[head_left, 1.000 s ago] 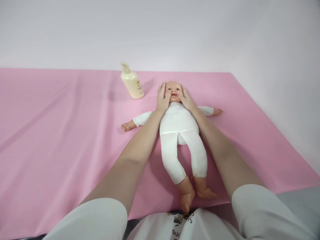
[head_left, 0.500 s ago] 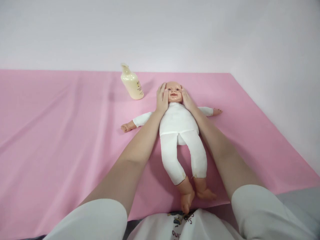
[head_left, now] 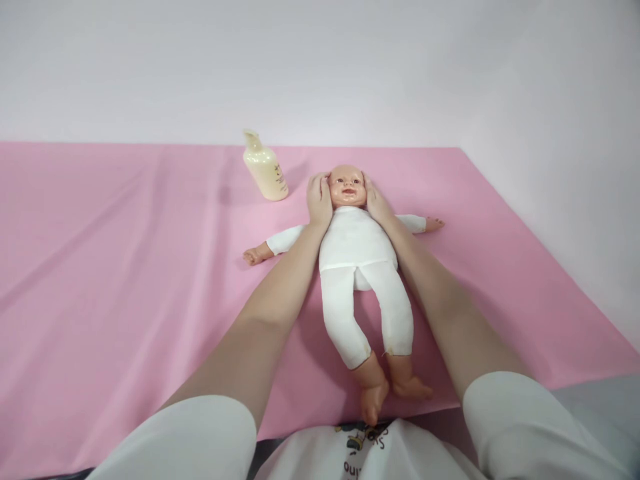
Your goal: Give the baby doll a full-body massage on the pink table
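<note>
Two bare hands rest against the head of a doll, one on each side. The left hand lies flat on the side of the head at nine o'clock, fingers pressed together and extended along the cheek. The right hand lies on the opposite side at three o'clock, fingers likewise together and flat against the head; neither hand grips. The doll lies on its back at the centre of a pink sheet, head toward twelve o'clock, feet toward six, arms stretched out to nine and three. It wears a white suit. A cream bottle stands tilted on the sheet at about ten o'clock from the doll's head, near it but apart from the left hand.
</note>
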The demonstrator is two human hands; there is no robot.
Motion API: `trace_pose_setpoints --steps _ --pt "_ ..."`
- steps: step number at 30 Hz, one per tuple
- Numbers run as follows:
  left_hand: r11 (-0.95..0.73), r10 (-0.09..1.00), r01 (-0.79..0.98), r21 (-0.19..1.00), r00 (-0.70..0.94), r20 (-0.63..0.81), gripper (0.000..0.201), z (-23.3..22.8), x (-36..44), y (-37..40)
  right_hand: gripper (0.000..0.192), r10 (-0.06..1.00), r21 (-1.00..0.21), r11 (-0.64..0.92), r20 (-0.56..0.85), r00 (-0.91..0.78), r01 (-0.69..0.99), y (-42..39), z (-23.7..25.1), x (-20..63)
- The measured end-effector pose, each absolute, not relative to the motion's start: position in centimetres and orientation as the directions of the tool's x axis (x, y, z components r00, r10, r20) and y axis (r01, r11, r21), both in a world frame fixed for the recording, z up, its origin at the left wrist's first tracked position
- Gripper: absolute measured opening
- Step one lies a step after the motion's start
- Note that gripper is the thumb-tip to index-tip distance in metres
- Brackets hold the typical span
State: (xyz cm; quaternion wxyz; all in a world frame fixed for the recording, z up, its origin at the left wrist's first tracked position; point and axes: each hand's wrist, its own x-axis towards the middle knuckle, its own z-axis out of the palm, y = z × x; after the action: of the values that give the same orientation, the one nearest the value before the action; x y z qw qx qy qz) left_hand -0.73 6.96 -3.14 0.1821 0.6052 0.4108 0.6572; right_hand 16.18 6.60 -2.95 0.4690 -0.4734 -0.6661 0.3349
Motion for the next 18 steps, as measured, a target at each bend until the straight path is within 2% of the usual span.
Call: trace_pose_setpoints --steps 6,9,11,13,15,18 --pt "-0.579 0.757 0.261 0.772 -0.18 0.629 0.065 -2.8 -0.5 5.9 0.091 0.931 -0.862 0.365 0.345 -0.121 0.352 4.6 -2.4 16.2" --pt "-0.575 0.783 0.299 0.762 -0.071 0.618 0.07 -2.8 -0.4 5.0 0.109 0.957 -0.843 0.289 0.256 -0.135 0.454 3.2 -1.8 16.4" --pt "-0.502 0.845 0.302 0.81 -0.03 0.534 0.082 -2.9 -0.5 4.4 0.113 0.974 -0.832 0.226 0.191 -0.121 0.507 2.3 -1.4 16.6" --pt "-0.377 0.915 0.308 0.874 -0.022 0.402 0.09 -2.9 -0.7 3.9 0.105 0.976 -0.824 0.216 0.175 -0.126 0.524 1.8 -1.1 16.8" --pt "-0.273 0.956 0.331 0.903 -0.011 0.293 0.089 -2.9 -0.9 3.5 0.091 0.97 -0.81 0.243 0.196 -0.145 0.533 1.6 -1.1 16.9" --pt "-0.241 0.966 0.358 0.902 -0.004 0.26 0.079 -2.6 -1.1 3.0 0.071 0.963 -0.795 0.269 0.224 -0.149 0.544 1.5 -1.0 17.0"
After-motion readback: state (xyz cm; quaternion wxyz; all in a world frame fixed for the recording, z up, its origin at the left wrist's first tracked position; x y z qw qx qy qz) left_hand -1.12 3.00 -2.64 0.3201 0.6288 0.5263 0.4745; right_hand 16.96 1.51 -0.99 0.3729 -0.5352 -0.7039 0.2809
